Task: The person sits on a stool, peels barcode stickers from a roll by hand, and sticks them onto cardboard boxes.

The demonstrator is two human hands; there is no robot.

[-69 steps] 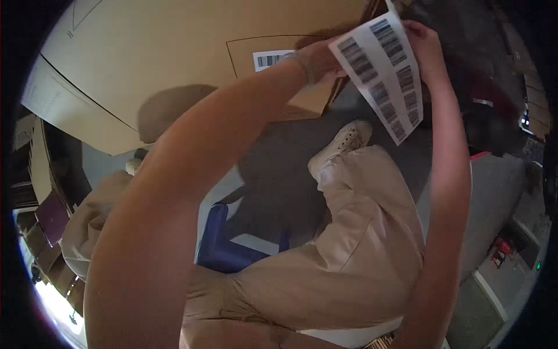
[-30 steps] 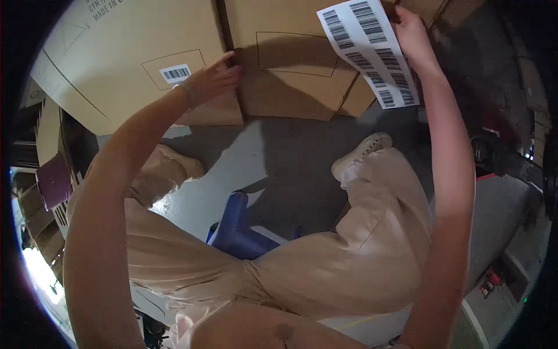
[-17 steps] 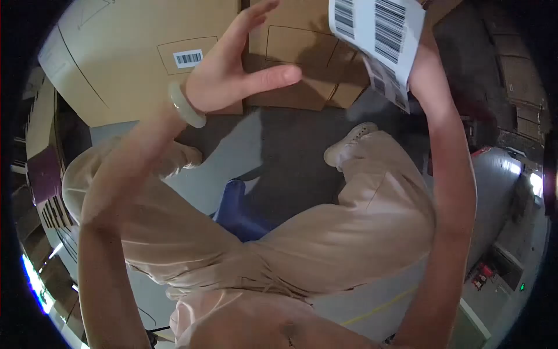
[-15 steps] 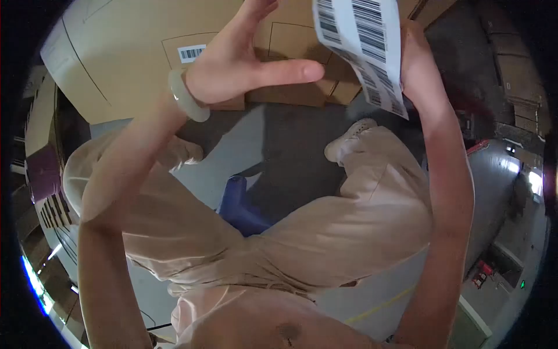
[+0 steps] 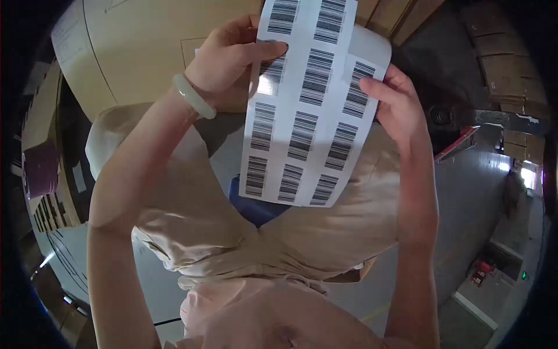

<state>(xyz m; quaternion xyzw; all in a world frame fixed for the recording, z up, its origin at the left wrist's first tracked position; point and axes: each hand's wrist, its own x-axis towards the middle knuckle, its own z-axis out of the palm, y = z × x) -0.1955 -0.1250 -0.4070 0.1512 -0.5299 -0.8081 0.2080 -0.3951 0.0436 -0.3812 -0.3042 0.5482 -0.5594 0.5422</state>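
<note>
A white sheet of barcode labels (image 5: 297, 107) hangs in front of me, its rows of black barcodes facing me. My left hand (image 5: 235, 52), with a pale bangle at the wrist, pinches the sheet's upper left edge, thumb on the front. On the other side my right hand (image 5: 395, 102) grips the right edge, its thumb over the printed face. Near that hand the sheet's upper right part curls back. Behind my left hand stands a large cardboard box (image 5: 139, 52) with printed lines.
Below the sheet, a blue object (image 5: 256, 209) shows between my legs. Brown boxes (image 5: 505, 75) stand at the far right, and a purple box (image 5: 40, 168) is at the left. A red item (image 5: 481, 269) lies at the lower right.
My left hand has closed on the sheet's left edge. The sheet has come lower and nearer, turned to face me, and my right hand has moved down with it.
</note>
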